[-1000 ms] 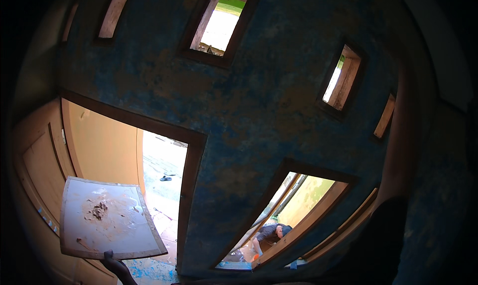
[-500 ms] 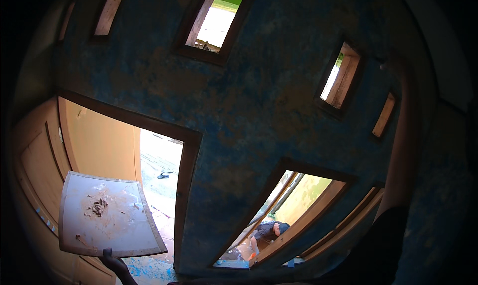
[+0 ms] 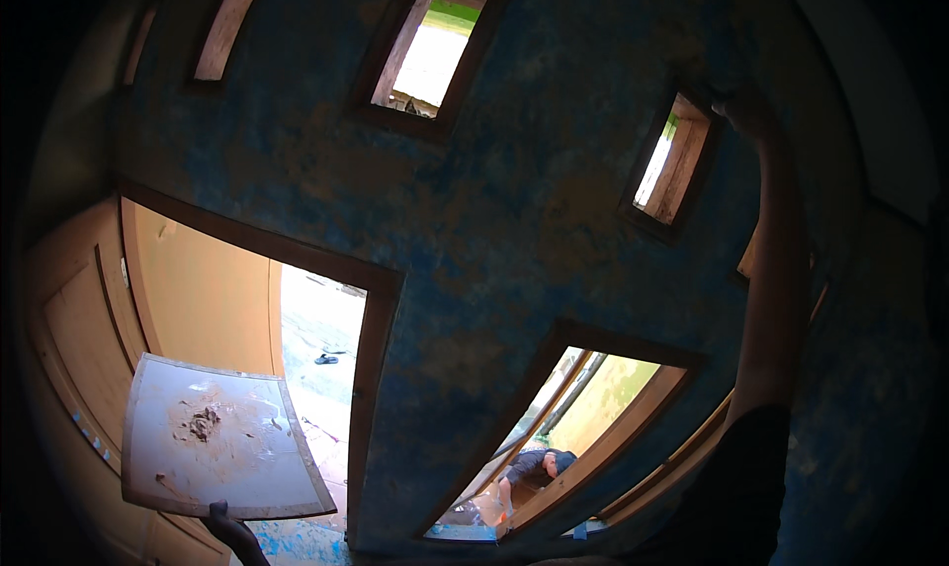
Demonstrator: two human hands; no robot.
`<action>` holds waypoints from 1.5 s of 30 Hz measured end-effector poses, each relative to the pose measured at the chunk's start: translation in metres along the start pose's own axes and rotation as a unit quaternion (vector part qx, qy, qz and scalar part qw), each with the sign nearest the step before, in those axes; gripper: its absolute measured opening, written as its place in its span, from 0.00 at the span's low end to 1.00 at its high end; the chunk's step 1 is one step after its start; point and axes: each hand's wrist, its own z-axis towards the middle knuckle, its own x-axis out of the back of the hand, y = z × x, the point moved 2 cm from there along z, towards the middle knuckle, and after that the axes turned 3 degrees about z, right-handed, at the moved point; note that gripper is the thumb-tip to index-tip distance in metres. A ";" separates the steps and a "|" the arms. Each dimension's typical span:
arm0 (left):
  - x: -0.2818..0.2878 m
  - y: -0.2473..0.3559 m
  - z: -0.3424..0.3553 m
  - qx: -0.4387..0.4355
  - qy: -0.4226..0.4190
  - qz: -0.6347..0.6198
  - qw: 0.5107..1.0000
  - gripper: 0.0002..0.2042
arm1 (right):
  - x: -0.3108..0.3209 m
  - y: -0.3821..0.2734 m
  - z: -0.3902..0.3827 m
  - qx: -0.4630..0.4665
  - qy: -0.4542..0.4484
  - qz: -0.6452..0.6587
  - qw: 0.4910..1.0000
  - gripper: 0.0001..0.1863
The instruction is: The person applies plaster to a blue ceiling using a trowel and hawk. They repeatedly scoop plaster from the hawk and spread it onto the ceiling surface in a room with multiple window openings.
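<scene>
My left hand (image 3: 232, 532) grips a white board (image 3: 229, 435) from its near edge, with the thumb on top. Brown paste (image 3: 202, 424) lies in a small lump near the board's middle, with smears around it. High on the right, my right arm reaches up to the dark, patchy blue wall (image 3: 534, 200). My right hand (image 3: 748, 113) is by the upper right corner of a small framed opening (image 3: 670, 161). Its fingers look closed, but shadow hides what they hold.
An open doorway (image 3: 380, 319) with a wooden door (image 3: 74, 319) stands at the left. Through a lower window frame (image 3: 593, 467), another person (image 3: 534, 464) bends down outside. More framed openings (image 3: 420, 57) sit high in the wall. Blue flakes (image 3: 297, 536) lie on the floor near the doorway.
My right hand has moved left along the wall, closer to the small opening's corner. The board in my left hand sits slightly lower in view.
</scene>
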 end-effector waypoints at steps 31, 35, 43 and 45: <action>0.018 0.016 0.019 -0.014 -0.049 -0.004 0.999 0.27 | 0.001 -0.097 -0.116 0.001 0.003 0.186 0.982 0.12; -0.014 0.004 0.010 0.030 -0.081 -0.037 0.996 0.26 | 0.046 -0.092 -0.046 0.023 0.039 0.028 0.999 0.12; -0.006 0.006 0.019 0.045 -0.046 -0.020 0.998 0.26 | 0.020 -0.103 0.018 0.005 0.033 -0.087 0.996 0.13; -0.008 -0.010 0.026 0.064 -0.071 -0.002 0.995 0.27 | 0.027 -0.098 0.000 -0.009 0.019 -0.142 0.990 0.13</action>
